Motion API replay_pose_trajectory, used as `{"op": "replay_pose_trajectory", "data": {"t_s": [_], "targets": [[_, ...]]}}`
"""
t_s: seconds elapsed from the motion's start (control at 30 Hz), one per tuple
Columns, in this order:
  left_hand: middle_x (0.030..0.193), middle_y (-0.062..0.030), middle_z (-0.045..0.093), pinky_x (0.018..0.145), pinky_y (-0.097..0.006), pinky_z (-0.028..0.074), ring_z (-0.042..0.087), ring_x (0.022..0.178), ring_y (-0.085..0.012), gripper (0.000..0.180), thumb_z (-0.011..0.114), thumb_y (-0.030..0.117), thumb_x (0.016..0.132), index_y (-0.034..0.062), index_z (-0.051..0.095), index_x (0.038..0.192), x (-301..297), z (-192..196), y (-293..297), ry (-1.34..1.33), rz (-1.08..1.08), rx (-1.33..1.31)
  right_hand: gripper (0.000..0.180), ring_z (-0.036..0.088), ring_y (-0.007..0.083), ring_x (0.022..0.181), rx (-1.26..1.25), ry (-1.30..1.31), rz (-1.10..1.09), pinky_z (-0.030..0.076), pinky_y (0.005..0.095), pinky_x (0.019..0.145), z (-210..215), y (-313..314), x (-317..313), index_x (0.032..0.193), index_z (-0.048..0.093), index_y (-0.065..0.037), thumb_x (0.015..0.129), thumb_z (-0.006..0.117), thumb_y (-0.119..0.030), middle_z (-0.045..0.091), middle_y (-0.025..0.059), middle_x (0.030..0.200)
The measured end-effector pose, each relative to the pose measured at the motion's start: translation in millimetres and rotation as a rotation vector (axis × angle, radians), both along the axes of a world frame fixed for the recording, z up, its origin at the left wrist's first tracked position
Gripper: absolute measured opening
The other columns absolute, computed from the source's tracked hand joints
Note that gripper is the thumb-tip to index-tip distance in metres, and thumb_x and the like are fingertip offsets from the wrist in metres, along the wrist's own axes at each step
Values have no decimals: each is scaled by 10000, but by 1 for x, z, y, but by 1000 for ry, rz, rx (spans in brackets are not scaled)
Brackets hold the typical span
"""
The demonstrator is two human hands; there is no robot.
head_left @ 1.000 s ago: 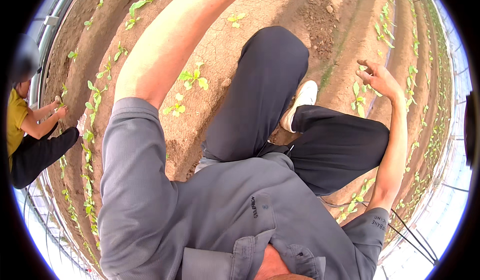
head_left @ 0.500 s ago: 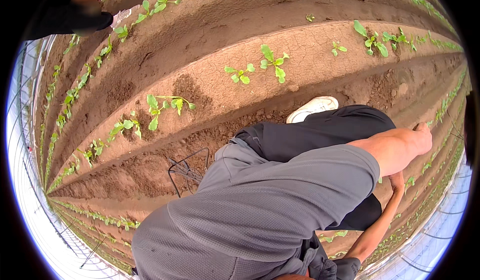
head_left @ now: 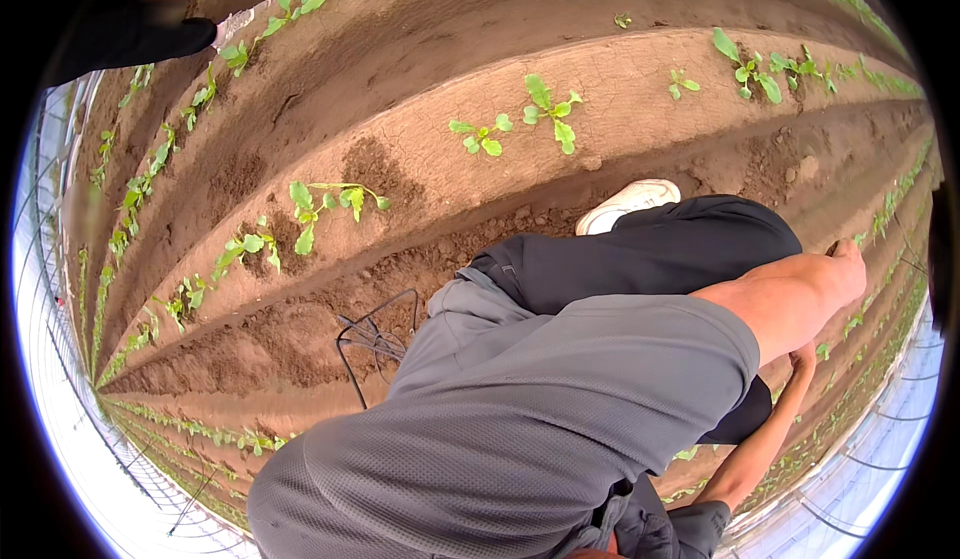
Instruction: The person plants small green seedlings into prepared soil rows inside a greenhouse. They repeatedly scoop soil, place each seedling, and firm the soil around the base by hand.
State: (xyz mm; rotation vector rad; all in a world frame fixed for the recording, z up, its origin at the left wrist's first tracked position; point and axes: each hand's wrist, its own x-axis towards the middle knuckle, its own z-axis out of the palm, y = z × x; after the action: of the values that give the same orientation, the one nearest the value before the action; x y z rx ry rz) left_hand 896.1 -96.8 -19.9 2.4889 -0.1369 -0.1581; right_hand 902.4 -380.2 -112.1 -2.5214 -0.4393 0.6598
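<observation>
Seedling [head_left: 822, 351] just beside R hand [head_left: 803, 355], nr L hand [head_left: 847, 267]; can't tell hands' openness or hold.

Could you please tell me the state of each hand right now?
Left hand: turned away, open or closed cannot be told.
Right hand: mostly hidden, cannot be told.

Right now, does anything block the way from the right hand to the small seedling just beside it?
Nothing visible stands between the right hand and the small seedling. The left forearm hides part of that hand in this view, so the hidden side can't be checked.
</observation>
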Motion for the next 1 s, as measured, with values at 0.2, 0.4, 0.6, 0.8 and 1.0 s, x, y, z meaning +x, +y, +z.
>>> {"op": "replay_pose_trajectory", "data": {"t_s": [0.2,0.4,0.6,0.8,1.0], "targets": [[1153,-26,705,753,-423,532,658,1051,-215,294,686,182,811,179,748,1098,38,-59,-22,-137,18,11,643,534,231,1172,-9,91,72,429,353,1005,-4,58,15,1385,436,46,823,708,-107,570,133,1314],[1201,-44,690,883,-362,509,643,1134,-189,341,699,147,801,150,723,1141,34,-55,37,-34,-261,96,506,682,166,785,-144,410,29,507,280,693,6,135,-7,1336,531,-21,943,621,-326,688,110,948],[1093,-172,688,841,-422,522,653,1052,-314,265,584,82,802,39,710,1030,54,-57,94,125,-246,204,568,714,194,807,-296,292,195,518,358,825,24,148,-4,1372,505,-22,935,610,-369,708,168,1008],[902,-192,691,739,-438,519,667,878,-339,151,587,63,760,-5,693,844,72,-90,121,106,-189,239,595,716,209,820,-295,323,201,510,377,871,22,147,-10,1383,497,-23,925,617,-384,702,187,1055],[846,-191,689,715,-436,515,665,831,-338,139,593,69,758,-20,685,814,84,-113,128,77,-256,246,594,715,216,802,-272,319,192,517,380,841,18,145,-5,1377,497,-10,923,628,-370,698,204,1041]]}}
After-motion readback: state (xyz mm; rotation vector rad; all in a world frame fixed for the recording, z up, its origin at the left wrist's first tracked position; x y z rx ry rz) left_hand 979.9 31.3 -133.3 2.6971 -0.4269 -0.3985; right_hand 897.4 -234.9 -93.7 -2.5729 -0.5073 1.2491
